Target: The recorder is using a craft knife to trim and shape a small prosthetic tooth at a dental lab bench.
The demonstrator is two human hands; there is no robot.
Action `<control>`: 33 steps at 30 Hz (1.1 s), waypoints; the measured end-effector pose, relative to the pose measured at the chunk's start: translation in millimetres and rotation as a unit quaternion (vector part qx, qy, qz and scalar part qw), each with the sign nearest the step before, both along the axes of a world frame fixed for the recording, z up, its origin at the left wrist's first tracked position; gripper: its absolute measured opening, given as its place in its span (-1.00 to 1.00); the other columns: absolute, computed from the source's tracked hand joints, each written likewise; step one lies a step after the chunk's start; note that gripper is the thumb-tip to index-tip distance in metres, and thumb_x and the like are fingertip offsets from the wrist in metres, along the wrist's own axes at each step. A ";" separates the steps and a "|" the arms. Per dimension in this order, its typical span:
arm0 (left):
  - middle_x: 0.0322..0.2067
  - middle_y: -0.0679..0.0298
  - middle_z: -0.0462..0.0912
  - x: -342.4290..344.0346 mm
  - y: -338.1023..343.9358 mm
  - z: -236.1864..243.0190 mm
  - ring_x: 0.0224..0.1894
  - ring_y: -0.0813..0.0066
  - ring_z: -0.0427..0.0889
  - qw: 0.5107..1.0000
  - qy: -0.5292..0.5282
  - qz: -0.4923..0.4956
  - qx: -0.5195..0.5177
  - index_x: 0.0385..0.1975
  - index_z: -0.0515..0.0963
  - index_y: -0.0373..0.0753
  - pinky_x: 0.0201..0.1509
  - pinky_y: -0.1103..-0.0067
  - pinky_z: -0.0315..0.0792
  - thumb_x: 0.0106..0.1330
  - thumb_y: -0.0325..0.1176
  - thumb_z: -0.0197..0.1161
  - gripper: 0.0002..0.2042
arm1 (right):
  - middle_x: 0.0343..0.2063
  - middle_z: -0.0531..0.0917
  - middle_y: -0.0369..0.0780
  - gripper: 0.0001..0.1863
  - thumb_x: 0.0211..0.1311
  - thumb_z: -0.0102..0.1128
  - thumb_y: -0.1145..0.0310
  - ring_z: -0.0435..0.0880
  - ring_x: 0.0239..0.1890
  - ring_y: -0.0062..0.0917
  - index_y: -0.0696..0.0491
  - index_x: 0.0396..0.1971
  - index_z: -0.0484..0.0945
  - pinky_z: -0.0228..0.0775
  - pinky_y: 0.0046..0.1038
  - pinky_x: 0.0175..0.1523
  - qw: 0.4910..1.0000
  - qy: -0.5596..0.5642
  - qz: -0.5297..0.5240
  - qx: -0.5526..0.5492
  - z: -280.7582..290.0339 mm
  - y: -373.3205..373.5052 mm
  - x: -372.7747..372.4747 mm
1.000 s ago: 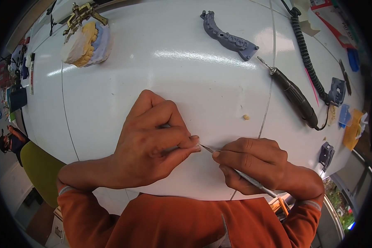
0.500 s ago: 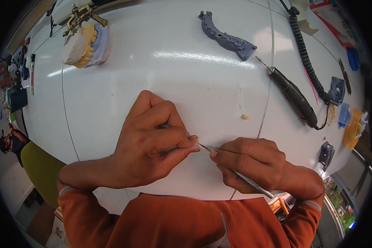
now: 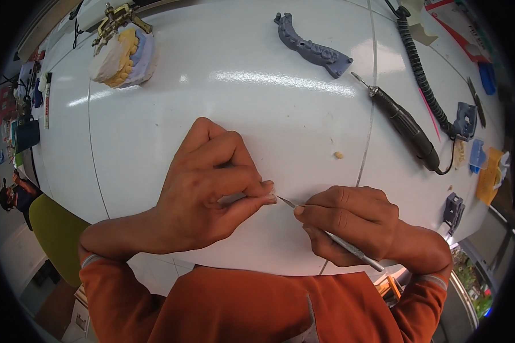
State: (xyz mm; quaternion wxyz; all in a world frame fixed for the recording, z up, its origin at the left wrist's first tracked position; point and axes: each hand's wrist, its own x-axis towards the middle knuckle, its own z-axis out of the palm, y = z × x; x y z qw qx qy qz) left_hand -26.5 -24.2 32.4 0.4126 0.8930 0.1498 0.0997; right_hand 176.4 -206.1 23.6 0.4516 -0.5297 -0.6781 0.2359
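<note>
Thumb and index finger of my left hand (image 3: 206,191) pinch a tiny whitish piece (image 3: 273,192), mostly hidden by the fingertips; its kind is too small to make out. From the right, my right hand (image 3: 355,220) grips a slim metal carving instrument (image 3: 356,251) like a pen. The instrument's thin pointed tip reaches close to the pinched piece; whether it touches cannot be told. Beyond my right hand, a small yellowish tooth-shaped piece (image 3: 339,155) lies on the white table (image 3: 212,103).
At the far left stands a dental cast (image 3: 129,60) on a brass articulator (image 3: 115,23). A grey dental arch model (image 3: 312,50) lies at the back. A black handpiece (image 3: 403,126) with a coiled cord (image 3: 418,63) rests at right, near small grey model parts (image 3: 466,121).
My right hand has shifted slightly to the right with the instrument, and its tip sits a little farther from my left fingertips. A bit more of the whitish piece shows.
</note>
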 end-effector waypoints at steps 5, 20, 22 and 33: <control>-0.31 0.37 0.66 3.6 3.7 -2.0 -0.15 0.33 0.44 1.000 -0.001 -0.028 0.013 -0.45 0.76 -0.13 -0.08 0.45 0.30 0.00 -0.45 0.74 -0.78 | -0.38 0.80 -0.13 -0.86 0.23 0.36 0.66 0.81 -0.41 -0.59 0.25 -0.21 0.74 0.61 -0.54 -0.35 0.958 0.249 -0.090 -0.113 4.3 -1.6 13.1; -0.17 0.28 0.61 7.0 -8.1 -6.4 -0.09 0.51 0.57 0.998 -0.030 0.047 0.003 -0.20 0.61 -0.30 0.08 0.57 0.43 0.32 -0.55 0.44 -0.85 | -0.44 0.79 -0.21 -0.84 0.41 0.29 0.45 0.78 -0.40 -0.64 0.25 -0.21 0.71 0.59 -0.52 -0.28 0.910 0.388 -0.005 -0.147 -7.9 -1.1 15.7; -0.19 0.35 0.61 10.0 -7.5 -6.1 -0.14 0.64 0.57 0.992 -0.009 0.099 -0.073 -0.12 0.57 -0.31 0.04 0.64 0.43 0.45 -0.55 0.38 -0.87 | -0.43 0.79 -0.21 -0.83 0.42 0.27 0.44 0.80 -0.40 -0.62 0.26 -0.21 0.70 0.61 -0.52 -0.27 0.913 0.384 -0.003 -0.137 -5.5 1.0 16.3; -0.23 0.40 0.67 13.4 7.1 -22.3 -0.19 0.75 0.60 0.989 -0.064 0.127 -0.048 -0.01 0.62 -0.32 -0.06 0.70 0.49 0.50 -0.55 0.36 -0.85 | -0.32 0.77 -0.17 -0.77 0.47 0.26 0.36 0.84 -0.32 -0.54 0.25 -0.14 0.71 0.74 -0.48 -0.20 0.942 0.320 -0.006 -0.104 -6.3 6.8 21.2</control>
